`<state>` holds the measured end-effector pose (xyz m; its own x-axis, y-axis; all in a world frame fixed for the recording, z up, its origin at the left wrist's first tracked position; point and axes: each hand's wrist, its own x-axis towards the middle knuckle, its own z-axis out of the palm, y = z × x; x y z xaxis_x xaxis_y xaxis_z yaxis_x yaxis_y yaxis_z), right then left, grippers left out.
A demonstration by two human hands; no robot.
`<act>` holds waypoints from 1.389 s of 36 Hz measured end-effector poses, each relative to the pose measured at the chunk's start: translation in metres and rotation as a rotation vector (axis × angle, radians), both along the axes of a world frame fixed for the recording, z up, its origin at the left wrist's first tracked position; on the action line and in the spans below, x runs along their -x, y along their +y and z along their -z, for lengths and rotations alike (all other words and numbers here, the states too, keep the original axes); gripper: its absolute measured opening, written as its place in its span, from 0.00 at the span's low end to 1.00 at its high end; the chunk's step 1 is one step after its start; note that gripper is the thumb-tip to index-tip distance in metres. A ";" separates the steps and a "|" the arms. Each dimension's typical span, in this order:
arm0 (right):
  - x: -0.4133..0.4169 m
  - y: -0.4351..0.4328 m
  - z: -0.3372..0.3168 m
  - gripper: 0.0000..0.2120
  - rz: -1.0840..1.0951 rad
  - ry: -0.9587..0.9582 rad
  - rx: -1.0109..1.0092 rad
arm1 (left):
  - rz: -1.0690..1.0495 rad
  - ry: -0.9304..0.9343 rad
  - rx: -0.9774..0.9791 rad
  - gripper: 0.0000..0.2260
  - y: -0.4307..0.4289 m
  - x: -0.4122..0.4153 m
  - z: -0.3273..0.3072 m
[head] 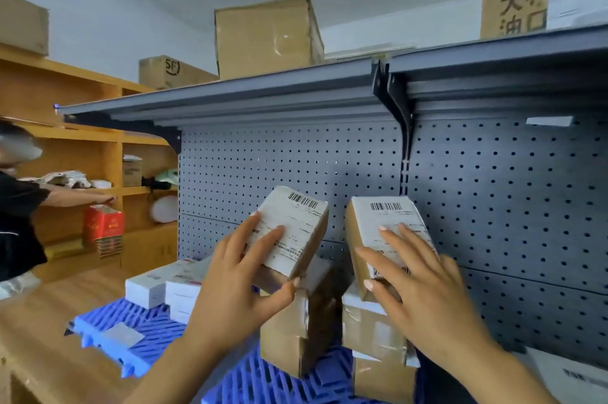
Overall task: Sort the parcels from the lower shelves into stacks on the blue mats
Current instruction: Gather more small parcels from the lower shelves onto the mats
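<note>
We record the left hand (237, 275) gripping a labelled parcel (296, 222), fingers (266, 239) laid across the label and thumb curled under its lower edge. The right hand (418, 288) grips a second parcel (378, 219), fingers spread on the label and thumb on its side. Both parcels are tilted, over two brown stacks (289, 337) on the blue mats (131, 328). White parcels (154, 285) lie further left.

Matt brown cardboard parcels (297, 232) with white paper labels, ribbed blue plastic mats (144, 328), matt grey perforated metal backboard (493, 189) — wood-grain floor (49, 321).
</note>
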<state>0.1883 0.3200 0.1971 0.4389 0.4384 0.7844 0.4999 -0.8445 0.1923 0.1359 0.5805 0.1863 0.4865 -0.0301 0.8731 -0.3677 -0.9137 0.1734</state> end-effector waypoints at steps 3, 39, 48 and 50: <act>-0.007 0.012 -0.004 0.20 0.067 0.017 0.007 | 0.057 0.002 0.014 0.29 0.012 -0.019 -0.005; -0.006 0.033 0.002 0.27 0.359 0.206 0.076 | 0.127 0.293 0.043 0.43 0.016 -0.098 -0.001; 0.017 0.030 0.014 0.26 0.297 0.151 0.033 | 0.207 0.043 -0.083 0.30 0.011 -0.071 0.001; 0.028 0.029 0.019 0.27 0.291 0.143 0.028 | 0.276 0.036 -0.112 0.29 0.005 -0.060 0.005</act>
<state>0.1599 0.3489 0.1782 0.6542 0.2989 0.6948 0.2615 -0.9513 0.1630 0.1964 0.5852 0.1818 0.4773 -0.2605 0.8392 -0.5999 -0.7944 0.0946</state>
